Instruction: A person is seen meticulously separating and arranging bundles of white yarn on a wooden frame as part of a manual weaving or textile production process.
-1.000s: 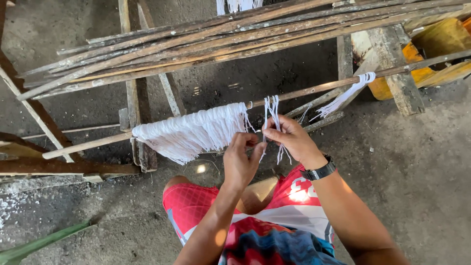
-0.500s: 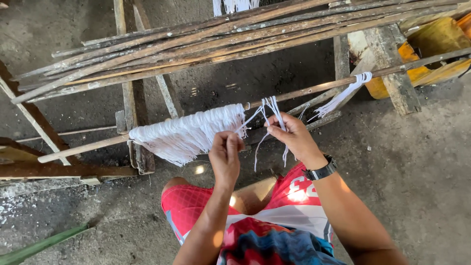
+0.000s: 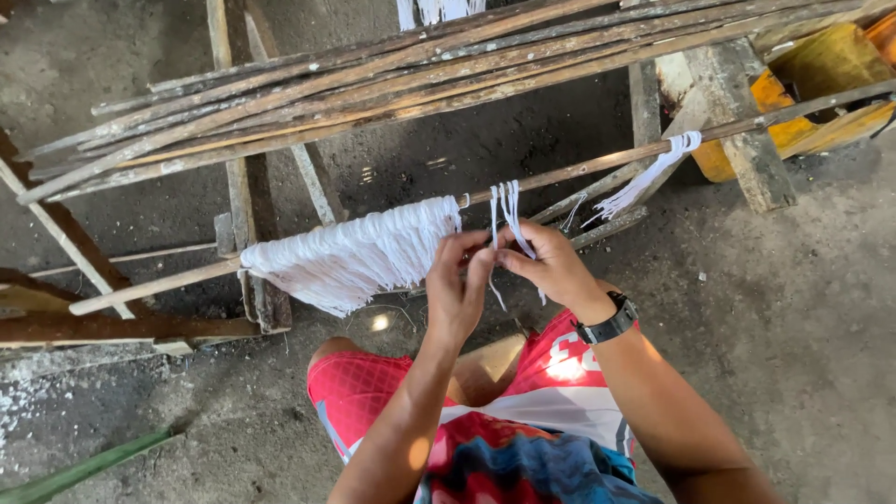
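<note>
Both hands — left hand (image 3: 457,280), right hand (image 3: 551,266) — pinch loose white cotton strands (image 3: 509,210) hanging from the thin horizontal wooden rod (image 3: 579,170); soft, light, limp — probably best gripped near the rod.

Loose strands (image 3: 509,210) on the pole (image 3: 579,170), right of the yarn bundle (image 3: 359,257), under stacked sticks (image 3: 420,79).

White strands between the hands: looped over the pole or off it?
Looped over. The white strands hang from the wooden pole, their lower ends pinched between the left hand and right hand.
</note>
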